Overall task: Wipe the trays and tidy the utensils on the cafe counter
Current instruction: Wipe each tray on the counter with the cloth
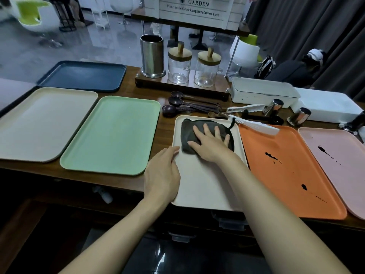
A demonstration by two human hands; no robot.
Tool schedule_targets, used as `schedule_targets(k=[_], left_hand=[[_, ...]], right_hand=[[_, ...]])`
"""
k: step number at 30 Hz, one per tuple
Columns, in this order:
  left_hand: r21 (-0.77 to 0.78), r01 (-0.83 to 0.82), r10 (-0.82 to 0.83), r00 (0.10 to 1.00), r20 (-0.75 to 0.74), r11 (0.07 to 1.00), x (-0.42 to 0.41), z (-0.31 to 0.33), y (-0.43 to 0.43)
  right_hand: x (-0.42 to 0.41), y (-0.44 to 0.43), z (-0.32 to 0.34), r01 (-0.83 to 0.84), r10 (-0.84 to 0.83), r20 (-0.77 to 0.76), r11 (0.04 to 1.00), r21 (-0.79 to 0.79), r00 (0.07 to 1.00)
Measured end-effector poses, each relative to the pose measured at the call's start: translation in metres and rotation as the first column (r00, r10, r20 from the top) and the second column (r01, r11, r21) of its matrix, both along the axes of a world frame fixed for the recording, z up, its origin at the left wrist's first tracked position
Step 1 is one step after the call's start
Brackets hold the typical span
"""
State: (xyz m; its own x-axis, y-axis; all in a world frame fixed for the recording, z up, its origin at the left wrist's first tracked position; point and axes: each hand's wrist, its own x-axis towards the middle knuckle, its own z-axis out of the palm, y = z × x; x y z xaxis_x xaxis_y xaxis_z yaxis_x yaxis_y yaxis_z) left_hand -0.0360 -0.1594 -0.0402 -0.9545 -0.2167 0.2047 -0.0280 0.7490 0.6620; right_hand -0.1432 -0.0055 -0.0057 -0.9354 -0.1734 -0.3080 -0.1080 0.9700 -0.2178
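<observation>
While the person stood at the surface (165,126), their right hand (211,143) lay flat with fingers spread wide, pressing a dark cloth (188,129) onto the far end of the cream tray (203,186). The left hand (164,171) rested with fairly straight fingers on that tray's left rim, gripping nothing. My worry was the tray itself: its near end sat right at the surface's front edge, so a hard pull could've slid it off. The cloth's cord trailed toward a white utensil (258,126) lying across the orange tray (286,175) corner, and a wide swipe might have snagged it or shoved the dark spoons (171,110). Orange and the pink tray (339,161) had dark splashes, so one cloth could've smeared them.
</observation>
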Motion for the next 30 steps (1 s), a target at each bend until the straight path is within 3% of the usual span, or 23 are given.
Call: schedule_targets(k=[9, 15, 18, 22, 30], left_hand=[[0.018, 0.003, -0.003, 1.0, 0.004, 1.0, 0.001, 0.001, 0.0], [0.026, 0.051, -0.051, 0.998, -0.025, 0.998, 0.001, 0.001, -0.002], [0.049, 0.119, -0.118, 0.993, -0.025, 0.992, 0.0, 0.001, -0.006], [0.016, 0.165, -0.166, 0.983, 0.077, 0.986, -0.004, 0.004, -0.011], [-0.017, 0.07, -0.068, 0.995, 0.066, 0.997, -0.01, 0.014, 0.003]], right_hand=[[0.083, 0.04, -0.008, -0.194, 0.194, -0.011, 0.981, -0.022, 0.981], [0.093, 0.058, 0.01, -0.206, 0.21, -0.004, 0.955, -0.212, 0.978], [0.095, 0.045, 0.021, -0.201, 0.169, -0.128, 0.931, -0.304, 0.977], [0.078, 0.03, 0.027, -0.321, 0.21, -0.332, 0.888, -0.328, 0.92], [0.029, 0.02, 0.023, -0.492, 0.443, -0.228, 0.835, -0.247, 0.867]])
